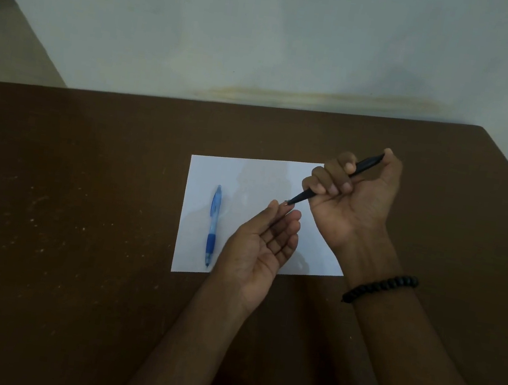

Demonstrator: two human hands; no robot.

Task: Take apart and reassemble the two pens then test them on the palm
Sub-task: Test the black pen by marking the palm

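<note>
A black pen (366, 164) is gripped in my right hand (353, 196), fingers wrapped round its barrel, thumb at its top end. Its tip points down-left and sits right at the fingertips of my left hand (257, 251). My left hand is held palm up with fingers apart and holds nothing. A blue translucent pen (213, 224) with a darker blue grip lies whole on the left part of a white sheet of paper (248, 175), tip toward me, apart from both hands.
The paper lies on a dark brown table (65, 198) whose far edge meets a pale wall (268, 31). A black beaded bracelet (381, 288) circles my right wrist. The table's right corner is at the upper right.
</note>
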